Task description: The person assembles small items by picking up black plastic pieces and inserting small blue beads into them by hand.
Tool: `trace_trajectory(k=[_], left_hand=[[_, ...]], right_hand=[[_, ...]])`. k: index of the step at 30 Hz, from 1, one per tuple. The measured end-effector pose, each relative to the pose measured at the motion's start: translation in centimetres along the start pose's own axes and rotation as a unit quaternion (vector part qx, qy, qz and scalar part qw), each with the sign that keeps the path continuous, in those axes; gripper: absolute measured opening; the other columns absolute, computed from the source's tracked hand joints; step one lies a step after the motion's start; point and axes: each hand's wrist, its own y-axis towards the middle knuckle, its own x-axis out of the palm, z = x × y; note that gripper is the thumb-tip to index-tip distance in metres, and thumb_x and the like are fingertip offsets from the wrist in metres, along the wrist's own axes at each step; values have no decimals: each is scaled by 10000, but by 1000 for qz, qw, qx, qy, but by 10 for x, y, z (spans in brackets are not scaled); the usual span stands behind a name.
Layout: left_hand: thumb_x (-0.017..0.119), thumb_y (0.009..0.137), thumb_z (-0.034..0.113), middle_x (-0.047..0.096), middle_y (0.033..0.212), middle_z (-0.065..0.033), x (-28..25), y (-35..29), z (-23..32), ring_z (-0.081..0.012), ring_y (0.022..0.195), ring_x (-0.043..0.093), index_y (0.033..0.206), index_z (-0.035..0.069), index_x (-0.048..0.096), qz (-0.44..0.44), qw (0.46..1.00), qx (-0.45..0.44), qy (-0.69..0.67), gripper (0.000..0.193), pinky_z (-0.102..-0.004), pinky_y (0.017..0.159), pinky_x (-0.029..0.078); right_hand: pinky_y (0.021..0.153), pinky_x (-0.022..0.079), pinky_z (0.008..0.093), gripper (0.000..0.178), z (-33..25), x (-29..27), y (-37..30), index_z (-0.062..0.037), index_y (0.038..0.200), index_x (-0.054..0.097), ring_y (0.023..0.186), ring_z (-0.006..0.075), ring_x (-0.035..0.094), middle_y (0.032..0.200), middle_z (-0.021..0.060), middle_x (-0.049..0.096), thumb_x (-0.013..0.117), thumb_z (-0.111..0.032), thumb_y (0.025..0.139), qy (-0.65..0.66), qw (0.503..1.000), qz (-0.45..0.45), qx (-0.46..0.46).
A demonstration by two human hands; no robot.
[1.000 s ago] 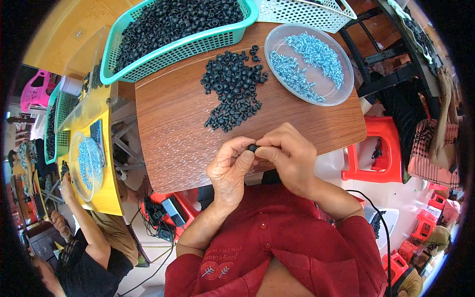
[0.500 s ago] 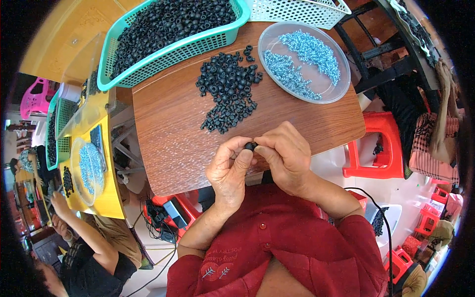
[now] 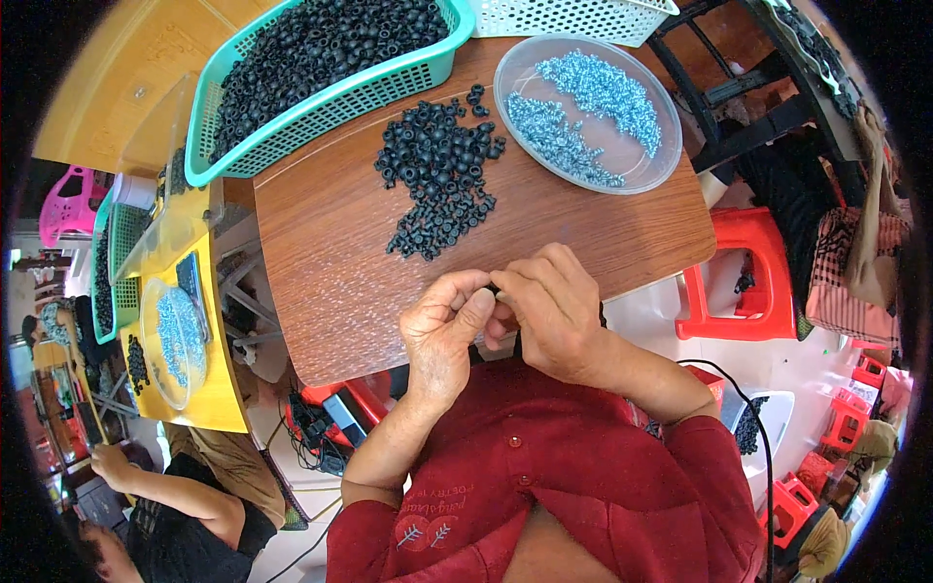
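My left hand (image 3: 444, 325) and my right hand (image 3: 551, 309) meet just over the near edge of the brown wooden table (image 3: 330, 291). Between their fingertips they pinch a small round black part (image 3: 495, 289), mostly hidden by the fingers. Both hands are closed on it. Beyond them on the table lies a pile of larger black cup-shaped parts (image 3: 437, 146), with a heap of smaller black parts (image 3: 442, 222) on its near side. To the right of the piles, a clear round dish (image 3: 671, 160) holds two heaps of small shiny blue pieces (image 3: 603, 92).
A turquoise basket (image 3: 321, 121) full of black parts stands at the far left, beside a white basket (image 3: 573, 15). Red stools (image 3: 748, 282) stand on the right. A co-worker (image 3: 185, 496) sits by a yellow table (image 3: 219, 379) on the left. A black cable (image 3: 763, 428) hangs at my right.
My right fingers have shifted over the black part, covering more of it. The co-worker's arm at the left has moved down, away from the yellow table. The view has shifted slightly.
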Motion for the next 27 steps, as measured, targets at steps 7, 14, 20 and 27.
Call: trace_trajectory(k=[7, 14, 20, 27], left_hand=[[569, 874, 44, 634, 734, -75, 5, 0, 0, -83, 567, 548, 947, -27, 592, 26, 997, -47, -54, 104, -202, 502, 440], [601, 838, 42, 602, 773, -10, 10, 6, -2, -43, 586, 474, 905, -16, 611, 64, 990, -45, -118, 89, -201, 518, 421], [594, 867, 62, 627, 796, -52, 16, 8, 6, -93, 621, 556, 930, -39, 609, 52, 990, -50, -117, 120, -227, 591, 465], [592, 909, 152, 655, 802, -126, 9, 2, 6, -180, 658, 626, 998, -73, 604, 0, 997, -51, -63, 243, -271, 645, 506]], right_hand=[[574, 442, 361, 337, -4, -10, -3, 36, 985, 605, 689, 285, 540, 838, 136, 586, 653, 15, 653, 31, 999, -32, 24], [609, 437, 373, 359, 2, -6, 1, 12, 987, 601, 712, 282, 528, 829, 116, 564, 677, -67, 645, 84, 993, -38, 74], [582, 412, 381, 389, 11, -1, -3, 30, 949, 583, 686, 284, 504, 801, 117, 543, 713, -118, 614, 1, 1000, -13, 8], [542, 436, 356, 384, 16, -8, -2, 50, 940, 606, 658, 281, 533, 795, 129, 593, 734, -65, 597, 17, 999, -26, 29]])
